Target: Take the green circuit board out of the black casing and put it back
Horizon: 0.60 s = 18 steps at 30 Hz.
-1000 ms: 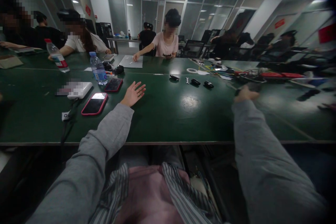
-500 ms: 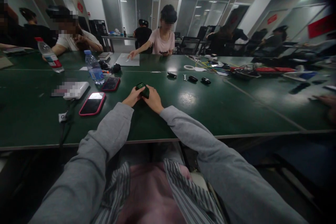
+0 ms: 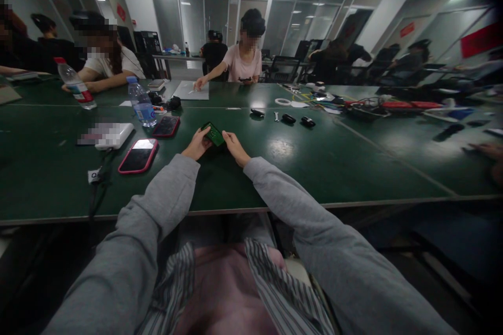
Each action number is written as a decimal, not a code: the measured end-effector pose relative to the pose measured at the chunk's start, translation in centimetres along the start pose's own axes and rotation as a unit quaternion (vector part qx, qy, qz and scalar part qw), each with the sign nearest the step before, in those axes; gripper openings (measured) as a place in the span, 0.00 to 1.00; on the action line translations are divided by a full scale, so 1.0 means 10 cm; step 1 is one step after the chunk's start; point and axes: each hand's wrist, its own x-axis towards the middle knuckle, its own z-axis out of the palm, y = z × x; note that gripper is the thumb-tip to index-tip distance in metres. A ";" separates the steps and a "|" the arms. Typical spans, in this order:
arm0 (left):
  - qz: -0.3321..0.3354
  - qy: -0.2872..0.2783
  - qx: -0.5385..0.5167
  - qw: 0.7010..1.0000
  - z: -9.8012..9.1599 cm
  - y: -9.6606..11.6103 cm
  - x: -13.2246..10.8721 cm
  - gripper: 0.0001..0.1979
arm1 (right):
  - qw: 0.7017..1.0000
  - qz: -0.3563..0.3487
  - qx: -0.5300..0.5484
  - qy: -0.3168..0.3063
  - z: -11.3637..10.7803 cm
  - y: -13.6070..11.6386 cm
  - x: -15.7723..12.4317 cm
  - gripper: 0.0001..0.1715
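Observation:
A green circuit board (image 3: 215,136) is held tilted just over the table, with small pale parts on its upper face. My left hand (image 3: 197,144) grips its left end, thumb on top and the other fingers mostly hidden beneath. At the right corner, my right hand (image 3: 236,149) pinches the board's edge between thumb and fingertips. Beyond the hands lie a small dark object (image 3: 257,112), a small wrench (image 3: 276,116) and two black objects, one of them a rounded black piece (image 3: 288,119).
Left of my hands are a pink-cased phone (image 3: 138,156), a second phone (image 3: 166,126), a white power bank (image 3: 113,135) with a cable, and a water bottle (image 3: 140,100). Tools and cables (image 3: 365,107) pile up at the right. Across the table (image 3: 334,167), a person in pink (image 3: 244,63) reaches sideways.
My right hand has slid right and off the board's top to its edge, uncovering more of the green face. The person at the left has lowered their hands to the table.

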 end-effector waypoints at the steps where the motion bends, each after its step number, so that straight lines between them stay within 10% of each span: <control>1: 0.004 -0.008 -0.001 1.000 0.00 0.00 -0.01 0.16 | 1.000 0.012 0.011 -0.013 0.00 -0.01 0.00 0.32; 18: 0.035 -0.090 0.023 0.995 0.06 0.05 -0.12 0.22 | 0.997 0.045 0.037 -0.047 -0.01 -0.13 -0.05 0.26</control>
